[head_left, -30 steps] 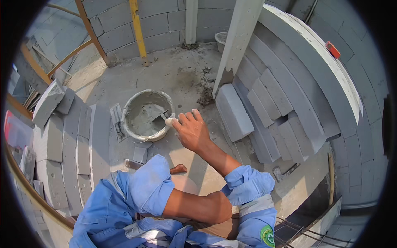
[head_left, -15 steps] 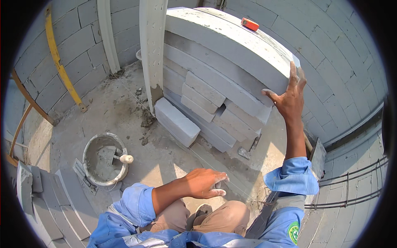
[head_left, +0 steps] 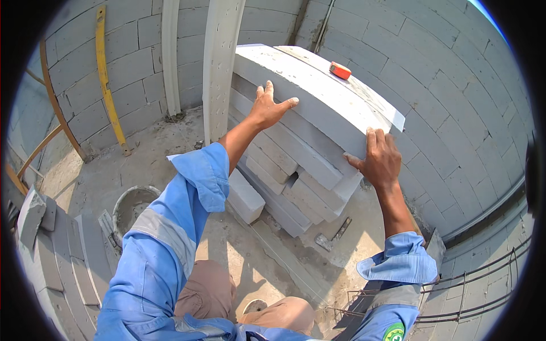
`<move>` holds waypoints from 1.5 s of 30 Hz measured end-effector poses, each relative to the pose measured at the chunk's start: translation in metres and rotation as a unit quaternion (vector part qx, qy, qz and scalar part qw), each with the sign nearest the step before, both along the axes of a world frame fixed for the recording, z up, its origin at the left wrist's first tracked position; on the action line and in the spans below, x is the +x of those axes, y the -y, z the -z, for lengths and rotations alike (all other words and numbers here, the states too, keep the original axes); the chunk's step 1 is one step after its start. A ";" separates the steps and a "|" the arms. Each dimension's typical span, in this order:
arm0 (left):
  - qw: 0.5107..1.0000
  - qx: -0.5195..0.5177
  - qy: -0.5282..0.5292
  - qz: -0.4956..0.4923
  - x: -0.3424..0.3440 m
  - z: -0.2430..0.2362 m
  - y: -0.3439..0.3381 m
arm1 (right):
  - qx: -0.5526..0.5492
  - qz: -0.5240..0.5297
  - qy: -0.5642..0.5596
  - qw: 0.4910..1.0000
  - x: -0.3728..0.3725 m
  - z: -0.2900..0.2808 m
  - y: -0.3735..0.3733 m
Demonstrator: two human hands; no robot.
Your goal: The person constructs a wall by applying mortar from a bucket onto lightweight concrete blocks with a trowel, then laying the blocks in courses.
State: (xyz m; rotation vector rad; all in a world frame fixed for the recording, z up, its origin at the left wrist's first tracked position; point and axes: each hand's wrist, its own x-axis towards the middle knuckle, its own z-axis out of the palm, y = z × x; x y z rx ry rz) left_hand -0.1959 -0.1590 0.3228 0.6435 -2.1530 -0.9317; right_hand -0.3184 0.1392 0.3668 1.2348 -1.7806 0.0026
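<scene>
A long pale grey concrete block (head_left: 324,108) lies at the front top of a stack of similar blocks. My right hand (head_left: 380,159) grips its right end, fingers bent over the top edge and thumb against the front face. Toward the block's left part, my left hand (head_left: 269,108) is held out with fingers spread; whether it touches the block is hard to tell. A red tape measure (head_left: 340,70) rests on top of the stack, behind the front block. Smaller cut blocks (head_left: 273,159) are piled below.
A white post (head_left: 222,74) stands left of the stack, with a loose block (head_left: 244,196) near its foot. My left sleeve partly covers a mortar bucket (head_left: 122,207). A yellow level (head_left: 108,85) leans on the wall. Steel rebar (head_left: 472,307) lies at right, stacked blocks (head_left: 62,256) at left.
My left hand has risen from above my knees to the block's front edge, its fingers spreading. My right hand stays at the block's right end, its fingers now bent over the edge.
</scene>
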 end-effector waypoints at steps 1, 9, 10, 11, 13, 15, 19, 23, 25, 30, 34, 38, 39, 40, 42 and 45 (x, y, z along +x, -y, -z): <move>0.997 0.066 -0.031 0.010 -0.007 -0.006 -0.008 | -0.001 0.001 0.001 1.000 -0.003 -0.002 -0.004; 0.976 0.086 -0.196 0.049 -0.003 -0.019 -0.048 | 0.016 0.015 0.026 0.999 0.005 -0.025 -0.057; 0.976 0.087 -0.194 0.045 0.001 -0.021 -0.051 | 0.019 0.012 0.029 0.999 0.004 -0.031 -0.065; 0.971 0.079 -0.209 0.079 0.009 -0.028 -0.057 | 0.015 0.004 0.030 0.999 0.006 -0.042 -0.074; 0.964 0.010 -0.234 0.122 0.012 -0.028 -0.051 | 0.017 -0.006 0.036 0.999 0.005 -0.070 -0.085; 0.966 -0.168 -0.179 0.086 0.012 -0.038 -0.032 | 0.004 0.005 0.189 0.982 0.001 -0.102 -0.096; 0.906 -0.420 -0.055 0.006 -0.023 -0.081 0.018 | 0.024 0.041 0.355 0.934 -0.044 -0.164 -0.102; 0.881 -0.468 0.050 0.045 -0.080 -0.133 0.050 | 0.021 0.100 0.446 0.889 -0.107 -0.188 -0.102; 0.885 -0.452 0.091 0.060 -0.099 -0.154 0.047 | 0.017 0.098 0.444 0.891 -0.125 -0.186 -0.097; 0.861 -0.459 0.213 0.044 -0.129 -0.183 0.047 | 0.004 0.133 0.354 0.926 -0.130 -0.155 -0.052; 0.835 -0.495 0.211 0.117 -0.121 -0.213 0.022 | -0.047 0.128 0.381 0.914 -0.127 -0.147 -0.063; 0.828 -0.529 0.173 0.065 -0.116 -0.201 0.044 | -0.031 0.160 0.402 0.901 -0.092 -0.156 -0.047; 0.830 -0.523 0.183 0.061 -0.110 -0.197 0.046 | -0.049 0.187 0.349 0.917 -0.080 -0.149 -0.046; 0.835 -0.514 0.184 0.070 -0.103 -0.195 0.047 | -0.068 0.210 0.293 0.930 -0.069 -0.143 -0.045; 0.845 -0.497 0.175 0.092 -0.087 -0.198 0.042 | -0.073 0.216 0.241 0.943 -0.044 -0.134 -0.050; 0.839 -0.520 0.143 0.069 -0.086 -0.176 0.057 | -0.088 0.225 0.170 0.955 -0.013 -0.125 -0.048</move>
